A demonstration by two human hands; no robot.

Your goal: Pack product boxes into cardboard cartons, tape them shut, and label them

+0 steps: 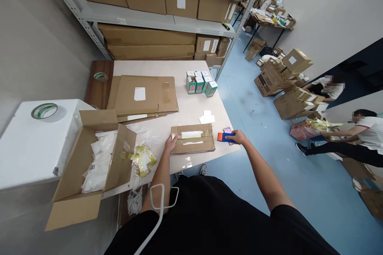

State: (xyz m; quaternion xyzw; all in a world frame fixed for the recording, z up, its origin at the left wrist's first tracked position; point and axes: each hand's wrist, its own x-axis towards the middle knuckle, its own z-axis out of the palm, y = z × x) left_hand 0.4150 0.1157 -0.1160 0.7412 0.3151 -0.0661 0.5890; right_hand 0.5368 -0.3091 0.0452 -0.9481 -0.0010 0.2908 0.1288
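Note:
A flat, taped cardboard box (194, 146) with pale label strips lies near the table's front edge. My left hand (171, 144) is closed on its left edge, thumb on top. To the right of the box, my right hand (239, 137) grips a blue tool with an orange end (225, 137); its exact kind is unclear. Partly beneath that tool and hand lies a phone with a pinkish screen (228, 130). Small white paper slips (207, 117) rest just beyond the box.
Flattened cardboard (146, 95) and small green-white boxes (199, 83) occupy the table (191, 105). At left, an open carton (89, 203) holds white plastic bags; a tape roll (44, 110) sits behind it. Shelving (155, 20) stands ahead. Two people are among cartons at right.

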